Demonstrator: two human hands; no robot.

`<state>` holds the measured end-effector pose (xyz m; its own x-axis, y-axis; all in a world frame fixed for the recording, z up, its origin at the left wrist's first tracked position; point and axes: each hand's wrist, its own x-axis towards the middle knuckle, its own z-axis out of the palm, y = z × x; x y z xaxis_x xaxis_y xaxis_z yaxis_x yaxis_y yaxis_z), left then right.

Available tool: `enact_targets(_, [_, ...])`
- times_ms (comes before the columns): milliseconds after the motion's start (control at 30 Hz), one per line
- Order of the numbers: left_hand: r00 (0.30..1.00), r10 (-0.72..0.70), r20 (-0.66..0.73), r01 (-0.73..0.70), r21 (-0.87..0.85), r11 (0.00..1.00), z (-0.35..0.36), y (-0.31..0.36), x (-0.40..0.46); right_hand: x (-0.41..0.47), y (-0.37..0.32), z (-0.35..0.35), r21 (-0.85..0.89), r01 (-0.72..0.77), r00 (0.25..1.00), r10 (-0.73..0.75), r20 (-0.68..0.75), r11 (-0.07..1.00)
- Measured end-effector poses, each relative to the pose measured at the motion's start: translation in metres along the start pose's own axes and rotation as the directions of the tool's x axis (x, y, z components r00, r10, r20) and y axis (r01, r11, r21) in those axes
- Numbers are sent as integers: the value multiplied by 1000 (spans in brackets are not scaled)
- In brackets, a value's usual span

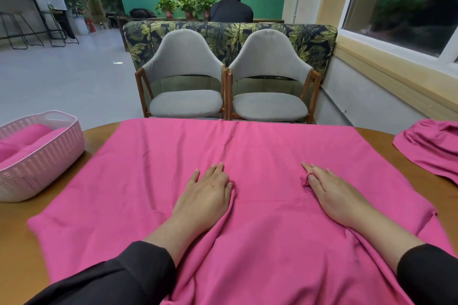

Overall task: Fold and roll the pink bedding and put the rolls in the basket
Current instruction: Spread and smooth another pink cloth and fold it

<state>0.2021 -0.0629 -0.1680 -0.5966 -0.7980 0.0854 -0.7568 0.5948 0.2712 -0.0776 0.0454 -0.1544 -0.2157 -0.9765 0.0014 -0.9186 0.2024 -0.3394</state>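
Head view: pink sheet [247,156] spread flat over the desk [19,215], near edge hanging off toward the body. Left hand [205,193] lying on the cloth at about 7 o'clock from the middle, fingers [216,168] straight and flat, pressing, gripping nothing. Right hand [332,193] at about 5 o'clock, most fingers stretched out, but thumb and forefinger pinching a small tuck of the sheet. Basket [49,158] at 9 o'clock, just beside the sheet's left edge, two pink rolls [27,138] already inside. Second pink cloth [431,146] bunched at 3 o'clock, apart from the sheet.

Step in hand, as judged: smoothing the sheet before the first fold; folding itself not yet begun, some creases left near the middle and at the near edge. Next move probably calls for taking hold of one edge or two corners and bringing them across evenly, edges matched, cloth kept flat so the later roll comes out tight.
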Motion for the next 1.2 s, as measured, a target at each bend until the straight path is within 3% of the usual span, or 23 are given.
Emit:
enact_targets(167, [999,16,-28,-17,-56,998,0,3,-16,-15,-2,3,93,8,998,-1,-68,996])
enact_targets(267, [996,-59,-72,42,-225,973,-13,1,-11,-13,-4,-5,218,19,993,7,-119,976])
enact_targets(367, [963,-132,-234,37,-372,927,-45,-11,9,3,-15,-32,232,69,961,-3,-275,970])
enact_targets(500, [884,-172,-434,-4,-377,926,-100,-29,62,53,-43,-79,192,192,883,-84,-461,962])
enact_targets(600, [853,-215,-475,42,-348,936,-122,-46,107,103,-52,-95,163,197,864,-92,-496,967])
enact_targets(733, [901,-202,-385,133,-197,971,-100,-78,154,153,-41,-68,181,138,916,-56,-398,974])
enact_targets(933, [986,-157,-52,155,-44,987,-30,-118,173,175,2,10,101,-41,986,56,-157,994])
enact_targets(1200, [985,-169,-22,170,52,984,-19,-127,153,161,7,18,-4,-97,989,96,-113,995])
